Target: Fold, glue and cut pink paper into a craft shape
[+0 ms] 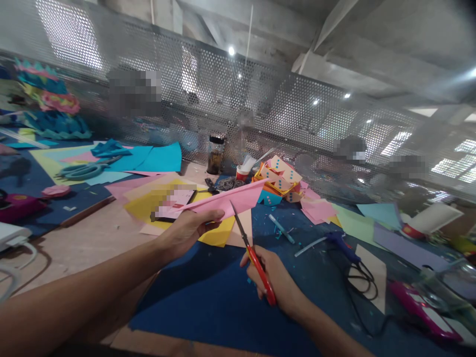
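Raised above the table, a folded sheet of pink paper [238,197] is pinched in my left hand [199,223], thumb on top. My right hand [269,275] is wrapped round the red handles of a pair of scissors [256,263]. The blades point up and away, with their tip at the lower edge of the pink paper; whether they are parted I cannot tell. Beneath the paper lie yellow sheets [219,233] and a phone [176,204] with a lit screen.
Blue board [208,297] covers the table in front. To the right lie a glue gun [344,246] with its cord, a glue stick [281,229] and a magenta device [426,310]. Decorated paper pieces [278,178] are heaped behind. Teal scissors [84,169] rest on paper at left.
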Available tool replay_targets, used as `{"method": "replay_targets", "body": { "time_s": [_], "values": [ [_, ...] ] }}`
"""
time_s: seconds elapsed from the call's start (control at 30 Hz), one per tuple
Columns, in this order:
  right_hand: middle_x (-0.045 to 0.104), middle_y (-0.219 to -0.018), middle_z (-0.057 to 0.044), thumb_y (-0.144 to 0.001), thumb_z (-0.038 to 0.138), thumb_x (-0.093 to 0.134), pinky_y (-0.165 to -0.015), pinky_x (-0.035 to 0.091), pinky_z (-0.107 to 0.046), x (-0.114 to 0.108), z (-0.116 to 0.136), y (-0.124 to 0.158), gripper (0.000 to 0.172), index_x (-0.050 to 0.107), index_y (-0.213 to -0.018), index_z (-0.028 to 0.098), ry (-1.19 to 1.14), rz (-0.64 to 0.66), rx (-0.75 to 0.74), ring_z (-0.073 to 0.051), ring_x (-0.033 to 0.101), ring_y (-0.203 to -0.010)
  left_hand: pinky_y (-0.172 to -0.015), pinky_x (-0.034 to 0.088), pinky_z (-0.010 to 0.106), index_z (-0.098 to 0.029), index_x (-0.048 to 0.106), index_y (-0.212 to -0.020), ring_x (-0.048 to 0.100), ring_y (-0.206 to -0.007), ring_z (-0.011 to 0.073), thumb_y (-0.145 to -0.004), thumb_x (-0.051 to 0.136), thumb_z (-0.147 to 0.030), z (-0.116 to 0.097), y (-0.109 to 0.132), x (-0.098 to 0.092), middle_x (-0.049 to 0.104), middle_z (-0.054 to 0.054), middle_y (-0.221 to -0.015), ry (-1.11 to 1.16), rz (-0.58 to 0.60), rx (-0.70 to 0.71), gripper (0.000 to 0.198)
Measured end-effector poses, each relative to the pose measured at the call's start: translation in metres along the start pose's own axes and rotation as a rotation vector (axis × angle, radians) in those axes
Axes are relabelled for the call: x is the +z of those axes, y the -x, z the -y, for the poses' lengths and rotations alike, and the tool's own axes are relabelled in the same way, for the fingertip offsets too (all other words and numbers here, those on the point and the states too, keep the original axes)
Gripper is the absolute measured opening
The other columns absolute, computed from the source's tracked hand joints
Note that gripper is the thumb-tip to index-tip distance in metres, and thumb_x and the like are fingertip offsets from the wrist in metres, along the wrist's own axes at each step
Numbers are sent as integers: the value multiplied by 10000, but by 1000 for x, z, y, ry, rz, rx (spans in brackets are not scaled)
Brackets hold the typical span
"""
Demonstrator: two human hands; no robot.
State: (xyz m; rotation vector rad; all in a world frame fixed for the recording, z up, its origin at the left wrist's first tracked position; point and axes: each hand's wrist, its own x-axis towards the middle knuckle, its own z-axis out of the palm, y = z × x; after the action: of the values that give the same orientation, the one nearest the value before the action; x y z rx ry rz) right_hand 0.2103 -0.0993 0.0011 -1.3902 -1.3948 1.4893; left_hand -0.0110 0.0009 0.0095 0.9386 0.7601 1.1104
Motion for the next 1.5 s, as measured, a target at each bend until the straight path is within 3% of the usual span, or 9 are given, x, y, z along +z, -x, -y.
{"method": "replay_targets", "body": {
  "time_s": [0.17,0.4,0.57,0.7,0.8,0.93,1.2,1.4,1.5],
  "values": [
    [456,-506,116,-773,295,557,-423,350,-191,-5,-1,6,190,592,-949,230,133,-13,14,-82,396,-390,-821,567,255,-170,825,-770,667,-854,160,-643,967,-291,-4,-4,-1,768,44,-869,44,-27,0,226],
    [500,-567,89,-812,281,620,-466,369,-207,-33,-1,25,124,642,-917,219,290,-31,-3,-86,436,-436,-788,555,252,-161,809,-793,673,-811,145,-676,950,-247,-7,-6,-2,775,44,-853,64,-55,4,203],
    [748,-865,-36,-903,498,710,-617,470,-275,-84,5,35,330,702,-1065,211,705,-261,-50,-204,686,-715,-785,566,248,-159,811,-779,659,-811,146,-675,959,-268,-5,-4,-1,768,44,-848,45,-41,-5,210],
    [738,-1249,-129,-976,381,650,-898,519,-358,-139,15,27,360,676,-1280,190,1085,-405,-115,-297,701,-1117,-793,581,249,-165,829,-810,663,-840,156,-675,965,-285,-1,-5,-2,777,55,-899,18,-16,-17,226],
    [703,-1292,-150,-970,286,686,-1019,505,-419,-176,20,10,331,678,-1272,150,1180,-416,-99,-303,665,-1188,-791,586,233,-160,836,-807,659,-840,154,-671,968,-301,3,-7,-5,769,59,-880,-2,-5,-20,236],
    [676,-1314,-95,-1020,386,695,-971,591,-473,-207,23,-22,338,665,-1285,178,1259,-330,-48,-254,686,-1131,-785,595,224,-158,841,-786,661,-816,157,-661,971,-329,8,-6,-6,770,72,-870,-37,18,-38,249],
    [662,-1350,-98,-1026,393,690,-956,609,-470,-220,20,-76,377,647,-1335,181,1276,-204,-35,-265,690,-1140,-860,604,266,-173,855,-877,734,-951,219,-745,928,-374,15,2,-1,811,108,-1034,-120,126,-110,251],
    [663,-1348,-99,-1026,391,691,-950,611,-467,-219,21,-81,378,646,-1337,181,1261,-260,-37,-261,692,-1135,-875,600,323,-170,847,-841,741,-975,266,-701,947,-402,16,4,0,820,118,-995,-143,130,-116,288],
    [656,-1361,-105,-1025,390,693,-959,607,-476,-213,23,-74,388,639,-1348,182,1237,-384,-77,-262,687,-1149,-891,598,333,-170,846,-860,730,-1005,272,-715,937,-403,15,6,1,811,117,-1023,-145,131,-112,290]
  ]
}}
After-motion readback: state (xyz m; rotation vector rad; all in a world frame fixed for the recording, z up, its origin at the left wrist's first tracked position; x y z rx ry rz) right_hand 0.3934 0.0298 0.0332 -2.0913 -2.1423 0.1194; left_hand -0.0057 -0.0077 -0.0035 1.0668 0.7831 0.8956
